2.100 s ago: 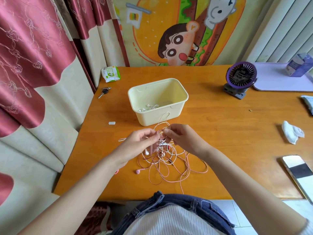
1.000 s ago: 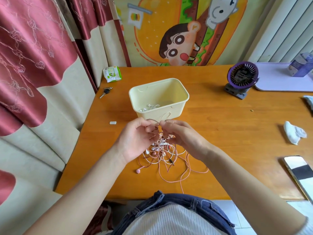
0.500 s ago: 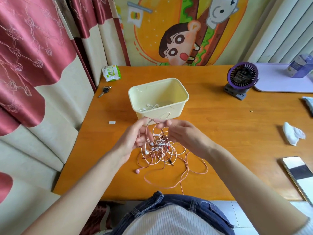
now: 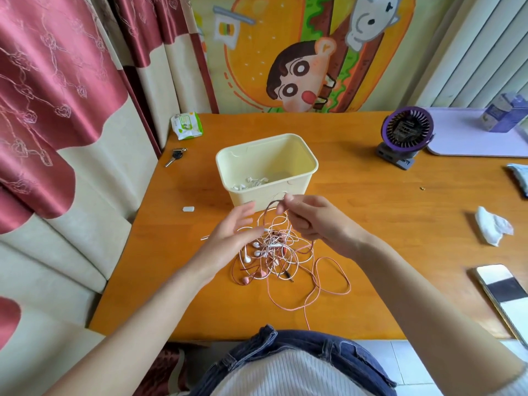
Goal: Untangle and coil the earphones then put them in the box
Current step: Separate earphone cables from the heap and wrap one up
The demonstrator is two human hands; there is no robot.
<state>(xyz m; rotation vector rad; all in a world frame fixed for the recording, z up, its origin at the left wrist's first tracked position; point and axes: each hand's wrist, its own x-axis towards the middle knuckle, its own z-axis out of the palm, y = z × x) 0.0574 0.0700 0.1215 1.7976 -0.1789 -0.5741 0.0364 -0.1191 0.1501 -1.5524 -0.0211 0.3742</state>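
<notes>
Head view looks down on the orange bench, where a knot of pink and white earphones lies between the two hands, just in front of the cream box. That box already holds one white set at its bottom. The right hand has its fingers pinched together on a raised loop of pink cable, lifting it above the heap. The left hand is spread wide, fingers apart, gripping nothing and hovering just over the left edge of the tangle.

The step in hand looks like teasing one cord free. Doing it well likely means holding the heap down lightly with the flat left hand while the right draws its loop up slowly (a hard tug would tighten the knots), then following that strand to an earbud or plug end and feeding the end back through each crossing.
</notes>
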